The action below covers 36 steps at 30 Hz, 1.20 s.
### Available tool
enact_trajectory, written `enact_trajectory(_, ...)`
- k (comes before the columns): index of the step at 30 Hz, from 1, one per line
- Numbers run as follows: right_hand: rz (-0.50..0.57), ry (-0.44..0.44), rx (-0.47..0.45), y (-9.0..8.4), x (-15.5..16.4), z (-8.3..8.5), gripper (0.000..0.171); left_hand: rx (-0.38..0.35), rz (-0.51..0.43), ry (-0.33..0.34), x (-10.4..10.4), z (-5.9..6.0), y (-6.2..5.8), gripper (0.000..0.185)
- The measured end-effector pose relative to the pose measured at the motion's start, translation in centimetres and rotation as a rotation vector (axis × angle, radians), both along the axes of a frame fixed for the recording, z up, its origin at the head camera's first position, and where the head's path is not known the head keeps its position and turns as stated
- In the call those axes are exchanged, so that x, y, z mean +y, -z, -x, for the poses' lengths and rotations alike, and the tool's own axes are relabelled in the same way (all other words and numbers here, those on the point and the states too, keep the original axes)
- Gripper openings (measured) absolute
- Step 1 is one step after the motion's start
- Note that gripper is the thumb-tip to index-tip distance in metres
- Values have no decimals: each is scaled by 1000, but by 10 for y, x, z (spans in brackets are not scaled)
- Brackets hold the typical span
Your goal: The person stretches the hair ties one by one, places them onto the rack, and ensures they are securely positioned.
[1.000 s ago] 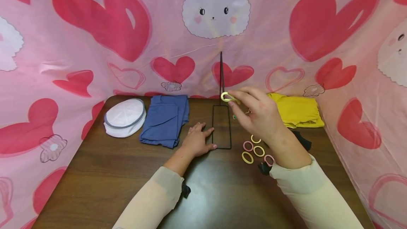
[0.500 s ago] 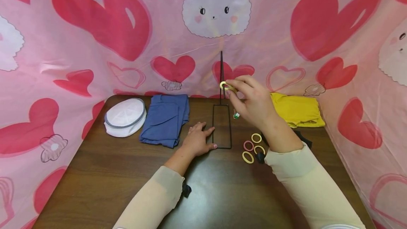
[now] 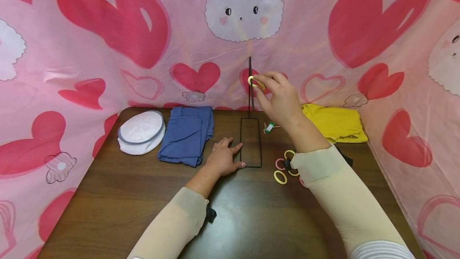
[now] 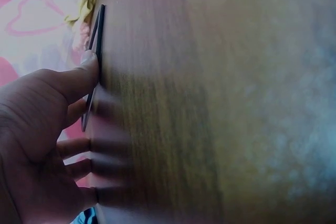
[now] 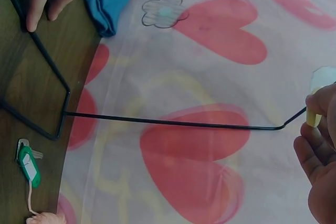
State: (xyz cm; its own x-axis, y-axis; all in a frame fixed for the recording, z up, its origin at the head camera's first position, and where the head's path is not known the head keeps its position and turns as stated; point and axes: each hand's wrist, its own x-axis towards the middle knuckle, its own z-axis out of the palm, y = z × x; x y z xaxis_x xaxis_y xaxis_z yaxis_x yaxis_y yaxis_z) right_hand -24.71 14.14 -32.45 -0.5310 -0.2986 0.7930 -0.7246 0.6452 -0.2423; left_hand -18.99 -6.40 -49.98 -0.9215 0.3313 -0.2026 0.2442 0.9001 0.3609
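Lower centre of the head view: left hand (image 3: pixel 223 159) flat on the tabletop (image 3: pixel 118 195), straight fingers pressing the wire stand's base (image 3: pixel 250 143). Spare hair ties (image 3: pixel 280 177) lie right of it. Farther up, right hand (image 3: pixel 278 99) pinches a yellow hair tie (image 3: pixel 252 82) against the upright rod (image 3: pixel 250 87) — keep the base pinned, ring centred over the tip.

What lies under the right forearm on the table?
Hair ties lie beside and partly under the right sleeve: yellow and pink ones show, plus something black. How many more the sleeve covers cannot be seen.

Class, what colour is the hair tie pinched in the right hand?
Pale yellow hair tie, pinched by the right hand; clearest in the head view.
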Motion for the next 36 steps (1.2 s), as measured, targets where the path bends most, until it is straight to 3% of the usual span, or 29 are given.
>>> enact_trajectory(17,29,89,-125,-2,-7,43,31,1,-1,5,3,-2,-1,78)
enact_trajectory(24,71,111,-124,1,-7,55,34,-5,4,8,5,-3,0,78)
enact_trajectory(29,104,100,-123,6,-5,54,39,-3,0,8,4,-2,-1,78)
enact_trajectory(36,126,80,-115,26,6,35,34,-6,9,8,1,-1,-3,78)
